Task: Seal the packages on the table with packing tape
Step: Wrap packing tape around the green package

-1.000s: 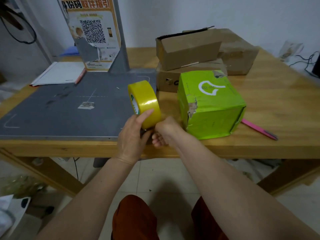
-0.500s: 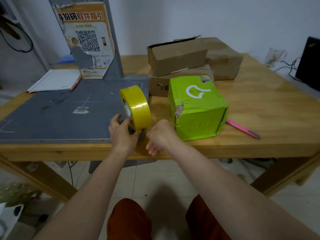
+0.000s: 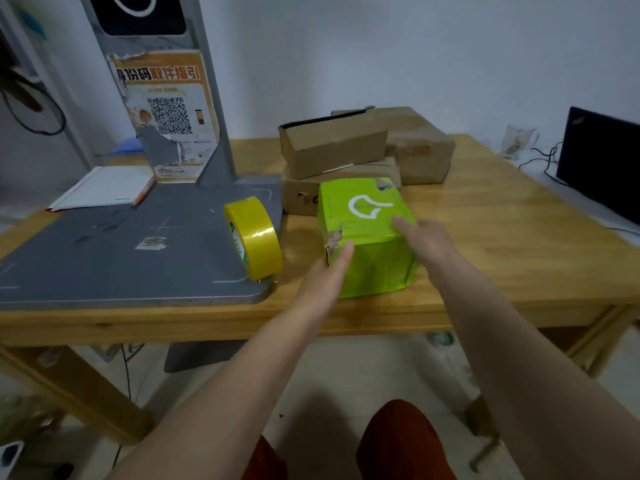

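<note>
Green package point(image 3: 367, 237) near the front edge of the wooden worktop point(image 3: 502, 244), flanked by both hands with fingers straight, left hand point(image 3: 329, 271) against its torn near corner, right hand point(image 3: 420, 239) at its right side; yellow tape roll point(image 3: 254, 237) upright just left, ungripped.

A grey scanner stand point(image 3: 131, 251) with a QR poster point(image 3: 166, 116) occupies the left desk point(image 3: 502, 237); a notebook point(image 3: 104, 187) lies far left, a dark monitor point(image 3: 602, 161) far right.

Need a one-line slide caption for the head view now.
Both hands, left and right, reach onto green package; yellow tape roll stands beside it.
</note>
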The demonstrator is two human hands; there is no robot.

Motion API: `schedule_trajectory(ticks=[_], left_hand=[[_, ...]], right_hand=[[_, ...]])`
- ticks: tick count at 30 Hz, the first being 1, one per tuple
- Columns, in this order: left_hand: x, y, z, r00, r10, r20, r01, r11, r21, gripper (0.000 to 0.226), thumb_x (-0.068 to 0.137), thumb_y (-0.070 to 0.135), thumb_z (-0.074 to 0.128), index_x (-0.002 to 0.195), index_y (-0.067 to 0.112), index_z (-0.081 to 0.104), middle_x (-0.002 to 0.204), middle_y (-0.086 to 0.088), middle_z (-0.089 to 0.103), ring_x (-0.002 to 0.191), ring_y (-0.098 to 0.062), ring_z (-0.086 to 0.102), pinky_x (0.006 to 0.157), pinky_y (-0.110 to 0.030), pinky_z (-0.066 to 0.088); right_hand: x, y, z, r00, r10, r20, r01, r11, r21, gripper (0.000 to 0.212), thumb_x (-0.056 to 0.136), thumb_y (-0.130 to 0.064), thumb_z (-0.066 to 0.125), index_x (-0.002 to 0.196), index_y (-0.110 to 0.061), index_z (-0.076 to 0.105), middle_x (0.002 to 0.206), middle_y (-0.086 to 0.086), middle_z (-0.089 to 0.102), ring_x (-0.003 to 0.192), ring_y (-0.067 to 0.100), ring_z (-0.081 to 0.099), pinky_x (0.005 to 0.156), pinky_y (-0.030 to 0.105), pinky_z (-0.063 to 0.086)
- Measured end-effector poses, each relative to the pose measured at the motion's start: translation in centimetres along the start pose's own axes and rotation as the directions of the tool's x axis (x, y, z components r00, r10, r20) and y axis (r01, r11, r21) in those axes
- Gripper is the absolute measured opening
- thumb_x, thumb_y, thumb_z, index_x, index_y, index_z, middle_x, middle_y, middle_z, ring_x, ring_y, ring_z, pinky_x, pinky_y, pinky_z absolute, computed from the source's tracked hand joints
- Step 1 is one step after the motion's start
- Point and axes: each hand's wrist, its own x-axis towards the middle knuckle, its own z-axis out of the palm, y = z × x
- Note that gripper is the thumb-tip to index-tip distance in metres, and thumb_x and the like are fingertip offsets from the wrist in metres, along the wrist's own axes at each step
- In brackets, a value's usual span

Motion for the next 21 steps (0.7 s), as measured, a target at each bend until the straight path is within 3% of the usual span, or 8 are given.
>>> schedule_trajectory(ticks=[2, 4, 6, 8, 10, 12, 17, 21], left_hand=[[1.4, 0.5, 0.1, 0.97, -0.183, 0.159, 0.231, 0.897, -0.377, 0.058, 0.088, 0.063, 0.052, 0.135, 0.028, 0.057, 0.129, 0.007, 0.064, 0.12, -0.012, 0.06, 0.103, -0.032, 0.044], [2.3, 0.6, -0.1, 0.972, -0.157, 0.174, 0.228, 0.799, -0.556, 0.059, 0.078, 0.056, 0.064, 0.13, 0.028, 0.06, 0.108, 0.004, 0.074, 0.096, -0.013, 0.071, 0.077, -0.029, 0.057], [2.3, 0.3, 0.0, 0.986, -0.063, 0.153, 0.14, 0.805, -0.577, 0.067, 0.071, 0.034, 0.075, 0.133, 0.028, 0.052, 0.088, 0.005, 0.075, 0.074, -0.011, 0.072, 0.059, -0.023, 0.054], [1.9, -0.2, 0.0, 0.991, 0.039, 0.125, 0.024, 0.883, -0.468, 0.081, 0.066, 0.011, 0.082, 0.136, 0.03, 0.044, 0.074, 0.007, 0.073, 0.062, -0.01, 0.069, 0.052, -0.02, 0.051], [1.4, -0.1, -0.1, 0.986, 0.13, 0.102, -0.088, 0.936, -0.341, 0.094, 0.068, 0.004, 0.084, 0.14, 0.042, 0.036, 0.095, 0.013, 0.075, 0.086, -0.01, 0.071, 0.066, -0.022, 0.055], [0.9, 0.5, -0.5, 0.962, 0.207, 0.179, -0.155, 0.952, -0.265, 0.102, 0.072, -0.001, 0.081, 0.145, 0.046, 0.028, 0.115, 0.013, 0.07, 0.103, -0.005, 0.066, 0.078, -0.018, 0.054], [-0.3, 1.1, -1.2, 0.926, 0.253, 0.281, -0.193, 0.955, -0.224, 0.109, 0.071, -0.004, 0.08, 0.149, 0.047, 0.022, 0.138, 0.006, 0.057, 0.118, -0.01, 0.061, 0.096, -0.029, 0.052], [-0.4, 1.6, -1.3, 0.944, 0.224, 0.242, -0.207, 0.974, -0.094, 0.123, 0.049, 0.026, 0.09, 0.144, 0.058, 0.021, 0.151, -0.002, 0.038, 0.134, -0.021, 0.046, 0.111, -0.047, 0.039]], right_hand=[[-0.6, 1.6, 0.1, 0.999, -0.024, 0.027, 0.014, 0.944, 0.331, 0.017, 0.099, -0.022, 0.053, 0.09, -0.015, 0.066, 0.119, 0.018, 0.066, 0.086, 0.02, 0.062, 0.073, 0.03, 0.047], [-1.0, 2.9, -0.2, 0.992, -0.106, 0.065, 0.059, 0.86, 0.507, 0.017, 0.098, -0.011, 0.052, 0.093, -0.017, 0.067, 0.118, 0.016, 0.068, 0.088, 0.017, 0.063, 0.072, 0.029, 0.048], [-1.5, 4.2, -0.7, 0.976, -0.183, 0.119, 0.066, 0.768, 0.636, 0.024, 0.096, -0.005, 0.051, 0.115, -0.013, 0.064, 0.116, 0.009, 0.069, 0.095, 0.016, 0.065, 0.078, 0.025, 0.051], [-1.8, 5.1, -1.7, 0.971, -0.198, 0.137, 0.05, 0.723, 0.689, 0.029, 0.095, -0.002, 0.05, 0.122, -0.007, 0.06, 0.105, 0.003, 0.072, 0.094, 0.017, 0.065, 0.081, 0.027, 0.052], [-1.7, 4.8, -3.1, 0.977, -0.193, 0.091, 0.083, 0.736, 0.672, 0.021, 0.096, -0.008, 0.053, 0.114, -0.01, 0.063, 0.096, -0.001, 0.075, 0.091, 0.02, 0.066, 0.082, 0.034, 0.053], [-1.4, 3.3, -4.4, 0.972, -0.23, 0.054, 0.134, 0.722, 0.678, 0.021, 0.096, -0.019, 0.056, 0.115, -0.018, 0.063, 0.102, 0.0, 0.075, 0.093, 0.021, 0.07, 0.082, 0.037, 0.057], [-0.9, 1.1, -5.9, 0.943, -0.331, 0.031, 0.177, 0.579, 0.796, 0.04, 0.096, -0.027, 0.052, 0.135, -0.019, 0.052, 0.123, 0.005, 0.068, 0.108, 0.02, 0.066, 0.091, 0.038, 0.055], [-1.1, 2.0, -5.3, 0.962, -0.275, 0.004, 0.167, 0.597, 0.785, 0.025, 0.103, -0.018, 0.044, 0.119, -0.021, 0.062, 0.11, 0.007, 0.07, 0.101, 0.024, 0.066, 0.093, 0.045, 0.051]])
